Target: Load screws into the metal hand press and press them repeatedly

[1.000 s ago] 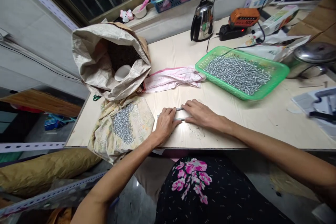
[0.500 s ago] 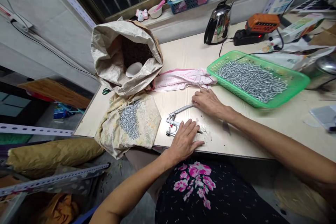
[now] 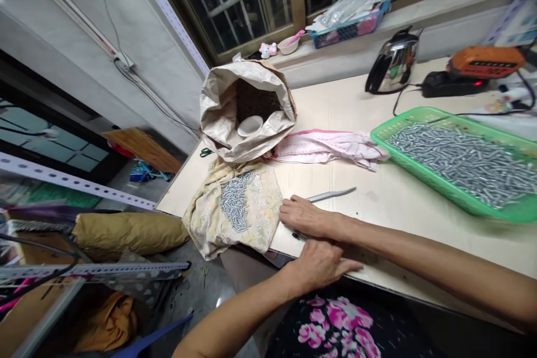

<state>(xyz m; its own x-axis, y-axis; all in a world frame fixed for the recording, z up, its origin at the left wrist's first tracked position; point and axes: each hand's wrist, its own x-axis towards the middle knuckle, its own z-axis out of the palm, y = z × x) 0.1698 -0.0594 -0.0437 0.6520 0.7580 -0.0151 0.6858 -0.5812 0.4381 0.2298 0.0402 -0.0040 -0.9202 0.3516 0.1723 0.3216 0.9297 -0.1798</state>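
A metal hand tool like spring pliers lies near the table's front edge. Its upper handle (image 3: 333, 194) sticks out to the right, while most of its head is covered. Over the head is my right hand (image 3: 304, 217), fingers curled and pressed together; whatever they pinch is hidden. My left hand (image 3: 321, 263) lies just below, against the tool's lower side, with its thumb stretched out and its fingers hidden behind my right wrist. To the left, small silvery metal pins (image 3: 235, 204) lie heaped on a patterned cloth (image 3: 268, 215).
A green basket (image 3: 436, 190) full of similar metal pins stands at the right. An open sack (image 3: 216, 100) holding dark material and a white bowl (image 3: 250, 126) is at the back left. Beside it lies a pink-white cloth (image 3: 327, 147). A kettle (image 3: 394, 64) and orange battery (image 3: 484, 61) stand behind.
My right hand has left the upper handle's end and moved left to the tool's head. My left hand's fingers have gone behind my right wrist. The camera view has shifted left.
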